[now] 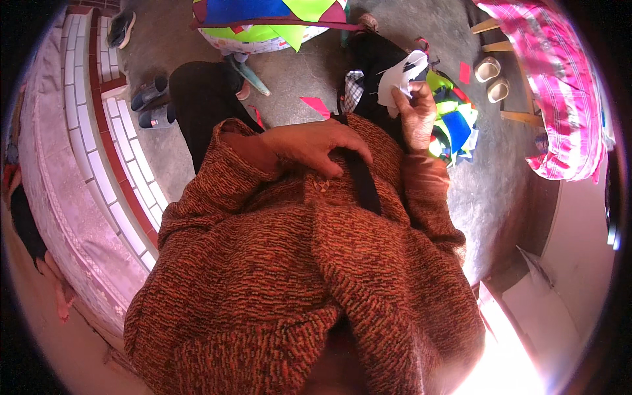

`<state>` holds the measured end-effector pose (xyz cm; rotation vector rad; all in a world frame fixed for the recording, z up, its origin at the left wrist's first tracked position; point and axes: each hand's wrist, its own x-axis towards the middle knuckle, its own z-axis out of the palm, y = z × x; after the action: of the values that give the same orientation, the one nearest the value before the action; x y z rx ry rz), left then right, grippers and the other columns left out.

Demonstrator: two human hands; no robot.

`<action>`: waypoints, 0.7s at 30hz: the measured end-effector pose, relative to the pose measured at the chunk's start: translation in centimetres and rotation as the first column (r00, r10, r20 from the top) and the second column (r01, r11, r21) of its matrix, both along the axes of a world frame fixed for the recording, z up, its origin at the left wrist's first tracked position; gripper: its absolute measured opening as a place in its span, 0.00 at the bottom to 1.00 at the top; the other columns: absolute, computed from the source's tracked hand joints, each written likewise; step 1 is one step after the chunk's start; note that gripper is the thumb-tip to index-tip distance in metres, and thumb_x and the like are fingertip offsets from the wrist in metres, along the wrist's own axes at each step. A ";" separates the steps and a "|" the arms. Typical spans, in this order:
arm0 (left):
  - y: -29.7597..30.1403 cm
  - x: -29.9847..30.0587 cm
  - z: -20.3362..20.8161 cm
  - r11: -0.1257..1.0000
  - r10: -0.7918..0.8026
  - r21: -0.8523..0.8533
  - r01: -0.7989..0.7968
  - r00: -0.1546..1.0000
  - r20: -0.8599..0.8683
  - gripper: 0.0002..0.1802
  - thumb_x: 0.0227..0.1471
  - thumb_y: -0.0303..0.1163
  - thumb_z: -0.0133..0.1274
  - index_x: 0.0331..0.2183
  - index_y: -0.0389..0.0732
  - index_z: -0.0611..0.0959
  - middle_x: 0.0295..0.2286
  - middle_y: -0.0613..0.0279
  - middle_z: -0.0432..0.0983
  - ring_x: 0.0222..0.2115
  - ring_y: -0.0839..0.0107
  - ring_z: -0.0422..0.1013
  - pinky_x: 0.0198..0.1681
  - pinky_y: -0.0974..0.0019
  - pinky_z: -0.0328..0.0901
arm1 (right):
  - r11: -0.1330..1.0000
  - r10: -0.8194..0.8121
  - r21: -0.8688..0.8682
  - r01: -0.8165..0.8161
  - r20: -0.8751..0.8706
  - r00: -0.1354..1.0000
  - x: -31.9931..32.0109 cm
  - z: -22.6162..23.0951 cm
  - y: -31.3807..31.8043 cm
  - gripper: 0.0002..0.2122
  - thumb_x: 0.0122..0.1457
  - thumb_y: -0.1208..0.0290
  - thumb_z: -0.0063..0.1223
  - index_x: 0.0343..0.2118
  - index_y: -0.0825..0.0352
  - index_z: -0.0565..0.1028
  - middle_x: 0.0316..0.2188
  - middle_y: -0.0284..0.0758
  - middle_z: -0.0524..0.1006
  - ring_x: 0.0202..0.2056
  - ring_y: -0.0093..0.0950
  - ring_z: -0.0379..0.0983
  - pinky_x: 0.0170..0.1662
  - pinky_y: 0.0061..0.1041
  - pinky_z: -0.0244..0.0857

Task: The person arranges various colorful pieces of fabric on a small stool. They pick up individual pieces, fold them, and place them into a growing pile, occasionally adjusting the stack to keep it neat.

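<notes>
My right hand [416,117] pinches a ragged white piece of cloth [394,84] between thumb and fingers, held up over my right knee. In front of my belly, my left hand [316,146] is curled around a black cloth strip [363,183], whose loose end lies down the front of my brown knitted cardigan [263,243]. The palm side of that hand is hidden. A heap of coloured cloth scraps [454,122], in neon yellow, blue and white, lies just right of my right hand. A checked scrap [353,91] rests near my right thigh.
Ahead stands a stool [247,72] piled with bright patchwork cloth [263,26]. Red scraps [316,105] lie on the grey floor. Dark shoes [150,93] sit at left, pale clogs [488,69] at right beside a wooden frame draped with pink checked cloth [553,85].
</notes>
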<state>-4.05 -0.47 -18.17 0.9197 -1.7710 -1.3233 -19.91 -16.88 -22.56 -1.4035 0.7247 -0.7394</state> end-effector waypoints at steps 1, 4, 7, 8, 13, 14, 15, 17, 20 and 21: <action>-0.1 -0.1 -0.2 1.000 -0.002 -0.008 0.002 1.000 0.009 0.21 0.40 0.30 0.55 0.41 0.39 0.76 0.40 0.55 0.73 0.44 0.59 0.68 0.49 0.59 0.60 | 1.000 -0.006 0.005 0.006 0.013 1.000 0.3 0.4 0.2 0.09 0.50 0.81 0.58 0.30 0.64 0.69 0.25 0.25 0.72 0.25 0.13 0.65 0.27 0.13 0.61; -0.2 -0.3 -0.5 0.997 0.071 0.006 -0.071 0.996 0.046 0.15 0.41 0.28 0.54 0.36 0.39 0.77 0.35 0.57 0.75 0.39 0.60 0.71 0.44 0.60 0.63 | 1.000 0.003 0.004 -0.003 0.007 1.000 0.1 0.0 -0.1 0.09 0.50 0.81 0.58 0.30 0.64 0.69 0.25 0.25 0.72 0.25 0.13 0.65 0.27 0.14 0.61; -0.3 -0.5 0.6 0.979 0.197 0.042 -0.202 0.976 0.088 0.10 0.43 0.26 0.54 0.32 0.40 0.78 0.32 0.59 0.76 0.36 0.61 0.72 0.41 0.63 0.64 | 1.000 -0.013 -0.007 0.013 -0.006 1.000 0.0 -0.1 -0.1 0.09 0.50 0.81 0.57 0.30 0.64 0.69 0.25 0.25 0.72 0.24 0.13 0.65 0.27 0.14 0.61; -0.3 -0.6 1.1 0.967 0.241 0.053 -0.247 0.965 0.103 0.08 0.43 0.26 0.53 0.32 0.40 0.79 0.31 0.59 0.76 0.35 0.62 0.72 0.40 0.63 0.64 | 1.000 -0.025 -0.013 0.025 -0.008 1.000 0.1 0.0 0.0 0.09 0.50 0.81 0.57 0.30 0.64 0.69 0.25 0.25 0.72 0.24 0.13 0.65 0.26 0.14 0.61; -0.2 -0.6 1.9 0.930 0.366 -0.002 -0.367 0.926 0.089 0.07 0.44 0.27 0.54 0.31 0.41 0.79 0.31 0.61 0.76 0.35 0.62 0.72 0.40 0.64 0.64 | 0.999 -0.028 0.024 0.027 0.041 0.999 0.3 0.1 0.2 0.09 0.50 0.81 0.57 0.30 0.64 0.68 0.24 0.25 0.72 0.23 0.13 0.64 0.24 0.14 0.60; -0.2 -0.6 1.9 0.923 0.384 -0.023 -0.384 0.918 0.100 0.07 0.44 0.26 0.54 0.31 0.41 0.79 0.30 0.61 0.76 0.35 0.62 0.72 0.40 0.64 0.64 | 0.998 -0.033 0.048 0.030 0.051 0.998 0.3 0.1 0.2 0.09 0.50 0.81 0.57 0.30 0.64 0.68 0.24 0.25 0.71 0.23 0.13 0.64 0.23 0.14 0.59; -0.3 -0.6 1.8 0.908 0.419 -0.076 -0.412 0.900 0.124 0.07 0.43 0.26 0.54 0.31 0.41 0.79 0.30 0.62 0.76 0.34 0.62 0.72 0.39 0.64 0.64 | 0.999 -0.031 0.020 0.030 0.019 0.999 0.2 0.0 0.1 0.09 0.50 0.82 0.57 0.30 0.64 0.68 0.23 0.25 0.71 0.23 0.13 0.64 0.23 0.14 0.59; -0.2 -0.7 1.8 0.866 0.494 -0.191 -0.463 0.853 0.170 0.08 0.42 0.25 0.54 0.30 0.42 0.79 0.30 0.63 0.76 0.34 0.61 0.72 0.39 0.63 0.64 | 0.999 -0.024 -0.042 0.023 -0.038 0.999 0.0 -0.1 -0.1 0.09 0.50 0.82 0.57 0.30 0.63 0.68 0.23 0.25 0.71 0.22 0.13 0.64 0.23 0.14 0.59; -0.2 -0.7 1.4 0.789 0.598 -0.319 -0.525 0.775 0.204 0.08 0.41 0.23 0.55 0.29 0.43 0.79 0.29 0.64 0.76 0.33 0.60 0.72 0.38 0.62 0.64 | 1.000 -0.017 0.006 0.017 0.006 1.000 0.2 0.3 0.0 0.09 0.50 0.82 0.57 0.30 0.64 0.68 0.22 0.25 0.71 0.22 0.13 0.64 0.22 0.14 0.58; -0.2 -0.6 1.3 0.768 0.616 -0.357 -0.532 0.765 0.188 0.08 0.40 0.23 0.55 0.29 0.43 0.79 0.29 0.64 0.77 0.33 0.60 0.72 0.38 0.62 0.64 | 1.000 -0.018 0.000 0.018 -0.001 1.000 0.2 0.5 0.1 0.09 0.50 0.81 0.57 0.30 0.64 0.68 0.22 0.25 0.71 0.22 0.13 0.63 0.22 0.14 0.58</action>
<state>-4.66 -0.71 -16.91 1.4097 -1.6255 -0.5290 -19.72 -16.82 -22.06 -1.3991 0.7391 -0.7532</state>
